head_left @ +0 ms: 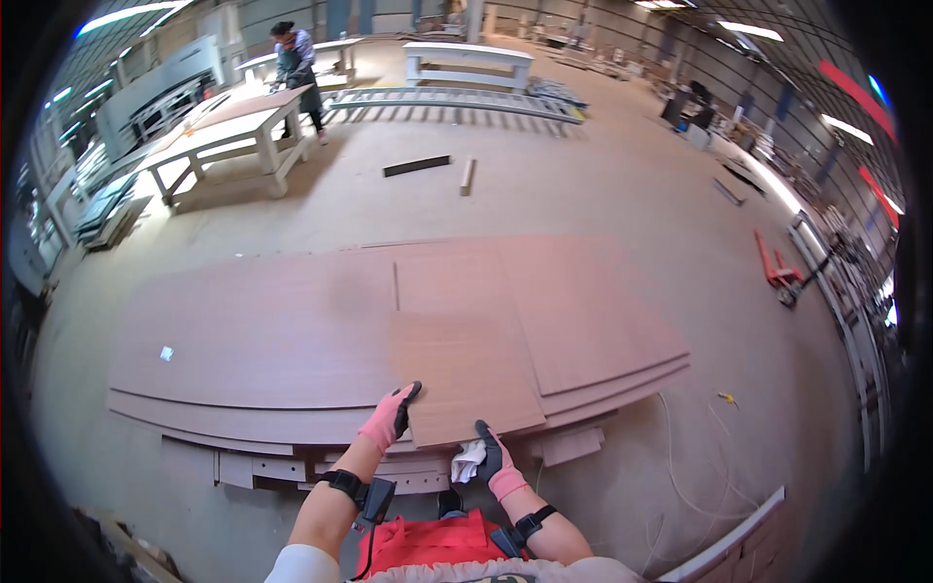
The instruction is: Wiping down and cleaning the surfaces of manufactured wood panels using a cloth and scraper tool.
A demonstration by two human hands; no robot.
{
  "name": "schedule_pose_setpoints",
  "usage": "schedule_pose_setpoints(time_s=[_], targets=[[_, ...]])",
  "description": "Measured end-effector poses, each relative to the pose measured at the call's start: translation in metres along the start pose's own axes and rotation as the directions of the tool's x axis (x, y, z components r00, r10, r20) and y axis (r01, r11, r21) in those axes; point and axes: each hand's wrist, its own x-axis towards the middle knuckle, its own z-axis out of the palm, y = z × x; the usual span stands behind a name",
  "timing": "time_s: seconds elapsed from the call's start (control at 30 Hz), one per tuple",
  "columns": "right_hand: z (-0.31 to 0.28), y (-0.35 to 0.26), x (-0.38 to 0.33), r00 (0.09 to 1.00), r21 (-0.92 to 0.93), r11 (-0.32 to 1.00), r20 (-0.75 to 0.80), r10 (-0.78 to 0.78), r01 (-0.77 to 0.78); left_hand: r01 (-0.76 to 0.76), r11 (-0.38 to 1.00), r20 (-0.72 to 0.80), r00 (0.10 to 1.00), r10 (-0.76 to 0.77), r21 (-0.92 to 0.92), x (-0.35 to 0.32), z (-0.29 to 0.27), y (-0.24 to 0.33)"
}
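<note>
A small brown wood-grain panel (471, 394) lies over the stack of larger panels, its near edge toward me. My left hand (392, 415), in a pink glove with dark fingertips, is closed at the panel's near left corner with the thumb on top. My right hand (498, 462), gloved the same way, grips the near edge, its thumb on the top face and its other fingers mostly hidden. A crumpled white cloth (467, 462) is bunched in the right hand, just below that edge.
Large brown panels (262, 325) are stacked low before me, with a small white piece (166, 354) on top. Narrow boards (418, 478) jut out beneath. A cable (714, 466) runs over the floor at right. A person (295, 73) works at a far-left table (228, 136); a red pallet jack (777, 270) stands right.
</note>
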Motion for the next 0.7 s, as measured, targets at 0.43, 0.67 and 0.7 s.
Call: schedule_pose_setpoints(time_s=[0.43, 0.67, 0.7], targets=[[-0.024, -0.052, 0.092, 0.996, -0.014, 1.0, -0.084, 0.01, -0.011, 0.192, 0.279, -0.332, 0.688, 0.646, 0.941, 0.045, -0.165, 0.03], [0.007, -0.079, 0.095, 0.971, -0.652, 0.753, -0.226, -0.079, -0.09, 0.291, 0.187, -0.346, 0.781, 0.52, 0.938, 0.064, -0.151, 0.049], [0.006, -0.09, 0.098, 0.975, -0.668, 0.713, -0.196, 0.108, -0.213, 0.311, 0.161, -0.349, 0.781, 0.519, 0.936, 0.067, -0.144, 0.047]])
